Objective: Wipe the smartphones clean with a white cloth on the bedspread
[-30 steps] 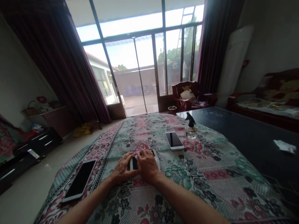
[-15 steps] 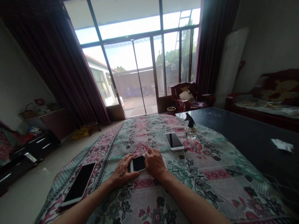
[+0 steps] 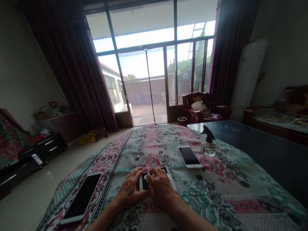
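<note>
A white smartphone point(image 3: 144, 185) lies screen up on the floral cloth, partly covered by both hands. My left hand point(image 3: 132, 186) grips its left end, thumb along the near edge and fingers over the far side. My right hand point(image 3: 160, 186) is on the screen, its fingers bent around a white tissue point(image 3: 145, 177) that shows only in small part. A second white smartphone point(image 3: 189, 157) lies to the right, beside a clear spray bottle point(image 3: 209, 148) with a black trigger head. On the left rests a larger smartphone point(image 3: 81, 199) with a dark screen.
The floral tablecloth point(image 3: 134, 221) covers the rounded surface under the phones. A dark glossy table point(image 3: 243, 138) adjoins it on the right. Beyond stand a wooden armchair point(image 3: 196, 104) and glass doors point(image 3: 149, 86). A black cabinet point(image 3: 48, 146) is at far left.
My right hand has moved left across the phone's screen, from its right end toward the middle. My left hand still grips the left end. The view has shifted slightly.
</note>
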Action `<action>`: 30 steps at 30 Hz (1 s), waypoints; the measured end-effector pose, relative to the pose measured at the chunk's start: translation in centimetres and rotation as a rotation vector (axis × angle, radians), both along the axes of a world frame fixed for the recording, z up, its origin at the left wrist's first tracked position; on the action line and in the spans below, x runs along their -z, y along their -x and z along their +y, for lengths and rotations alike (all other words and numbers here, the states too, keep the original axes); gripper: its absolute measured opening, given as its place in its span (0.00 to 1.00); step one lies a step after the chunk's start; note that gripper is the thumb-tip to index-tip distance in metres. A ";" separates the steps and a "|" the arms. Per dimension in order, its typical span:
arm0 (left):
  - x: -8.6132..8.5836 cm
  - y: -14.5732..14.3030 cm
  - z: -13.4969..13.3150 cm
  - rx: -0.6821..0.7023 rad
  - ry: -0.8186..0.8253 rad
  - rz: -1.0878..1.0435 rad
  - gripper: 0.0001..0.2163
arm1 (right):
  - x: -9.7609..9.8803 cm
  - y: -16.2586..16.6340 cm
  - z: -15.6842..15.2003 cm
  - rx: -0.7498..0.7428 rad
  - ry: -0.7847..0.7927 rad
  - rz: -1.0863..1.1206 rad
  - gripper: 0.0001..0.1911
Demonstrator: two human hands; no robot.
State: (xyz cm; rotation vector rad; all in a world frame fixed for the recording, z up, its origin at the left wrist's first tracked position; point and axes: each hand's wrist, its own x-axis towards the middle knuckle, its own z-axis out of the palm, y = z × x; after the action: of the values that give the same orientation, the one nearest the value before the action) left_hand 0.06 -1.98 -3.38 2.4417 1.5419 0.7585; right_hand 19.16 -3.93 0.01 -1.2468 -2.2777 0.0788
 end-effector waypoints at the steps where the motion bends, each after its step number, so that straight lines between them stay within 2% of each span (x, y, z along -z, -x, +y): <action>1: -0.1 0.0 -0.1 -0.002 0.009 0.000 0.32 | 0.1 -0.2 0.2 0.015 0.001 0.006 0.09; 10: -1.2 -0.4 -0.5 -0.007 0.058 0.013 0.35 | 0.1 -2.7 1.9 0.232 -0.006 -0.041 0.10; 14: -1.0 -0.4 -0.4 -0.009 0.046 0.011 0.34 | 0.1 -2.3 1.6 0.194 0.006 -0.039 0.10; 20: -0.3 -0.3 -0.2 -0.004 0.007 -0.010 0.32 | 0.3 0.5 0.4 0.022 0.010 -0.081 0.09; 23: -0.1 -0.2 -0.1 0.002 -0.005 -0.006 0.30 | 0.1 0.8 0.2 -0.049 -0.001 -0.075 0.10; 26: -0.1 -0.1 -0.1 -0.003 -0.006 -0.004 0.30 | -0.1 0.2 0.4 -0.035 0.005 -0.044 0.09; 30: -0.4 0.0 -0.2 -0.010 0.014 0.012 0.32 | -0.3 -1.5 1.4 0.093 0.029 -0.025 0.08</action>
State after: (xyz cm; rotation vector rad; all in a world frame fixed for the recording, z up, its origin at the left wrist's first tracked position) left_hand 0.10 -2.17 -2.95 2.4352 1.5592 0.7337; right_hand 20.65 -2.48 0.28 -1.3745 -2.2433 0.0625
